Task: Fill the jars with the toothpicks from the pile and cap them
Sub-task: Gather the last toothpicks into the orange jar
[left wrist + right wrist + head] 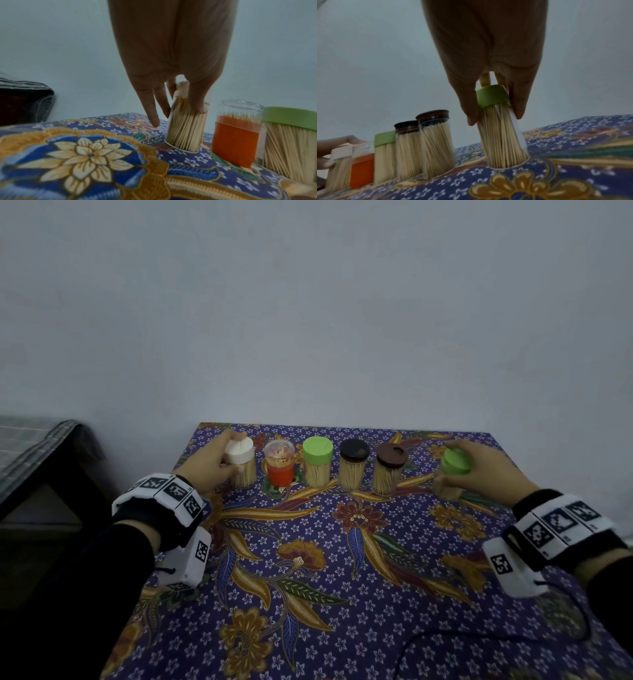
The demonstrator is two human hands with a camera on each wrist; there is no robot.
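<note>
Six jars of toothpicks stand in a row on my flowered tablecloth. My left hand grasps the white-capped jar just left of the orange jar; my right hand grasps the green-capped jar, well right of the orange jar, tilted.

Dim, flat, bluish light throughout; wrist views soft with motion blur, edges bowed by wide-angle lenses, corners dark.
</note>
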